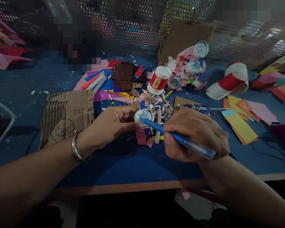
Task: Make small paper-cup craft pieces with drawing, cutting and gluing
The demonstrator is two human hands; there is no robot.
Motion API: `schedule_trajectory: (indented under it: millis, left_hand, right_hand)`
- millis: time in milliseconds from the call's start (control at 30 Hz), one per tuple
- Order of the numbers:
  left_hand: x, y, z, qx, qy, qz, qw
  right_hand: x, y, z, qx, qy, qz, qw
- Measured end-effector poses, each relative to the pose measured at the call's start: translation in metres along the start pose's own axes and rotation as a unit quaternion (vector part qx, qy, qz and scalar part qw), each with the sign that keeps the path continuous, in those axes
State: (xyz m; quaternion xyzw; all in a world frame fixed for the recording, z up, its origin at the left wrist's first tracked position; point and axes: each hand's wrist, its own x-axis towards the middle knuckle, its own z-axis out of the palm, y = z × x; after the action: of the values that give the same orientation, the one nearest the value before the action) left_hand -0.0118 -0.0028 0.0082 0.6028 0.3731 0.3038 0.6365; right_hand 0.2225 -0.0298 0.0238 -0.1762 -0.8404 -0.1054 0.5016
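Observation:
My left hand (112, 123) pinches a small white paper cup (143, 117) lying on its side, its round bottom turned toward me with a blue grid pattern drawn on it. My right hand (196, 133) grips a blue marker (180, 138), and the marker's tip touches the cup's bottom. Both hands hover just above the blue table (123, 161), with a silver bangle (76, 147) on my left wrist.
Corrugated cardboard (67, 115) lies to the left. Behind the hands are paper scraps, dark paper sheets (125, 76), an upright red-banded cup (158, 79), a pile of marked cups (192, 63) and a lying cup stack (230, 83). Coloured paper (242, 122) sits at right. Mesh fencing stands behind.

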Motion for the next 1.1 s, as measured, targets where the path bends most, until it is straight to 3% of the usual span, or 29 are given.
schedule_trajectory:
  millis: [367, 633, 800, 1100]
  left_hand:
    - [-0.002, 0.001, 0.002, -0.044, 0.007, -0.025, 0.999]
    - [-0.004, 0.003, 0.005, -0.025, 0.035, -0.024, 0.999]
    - [-0.001, -0.002, 0.007, -0.078, 0.07, -0.001, 0.994]
    - [-0.001, 0.003, 0.007, -0.079, 0.074, -0.01, 0.994]
  right_hand:
    - [0.0, -0.001, 0.001, 0.002, 0.004, -0.002, 1.0]
    - [0.0, -0.003, 0.001, 0.028, 0.015, 0.038, 0.999]
    - [-0.005, 0.001, 0.002, 0.025, 0.028, 0.062, 0.997]
    - [-0.002, 0.006, 0.005, 0.025, 0.061, 0.007, 0.998]
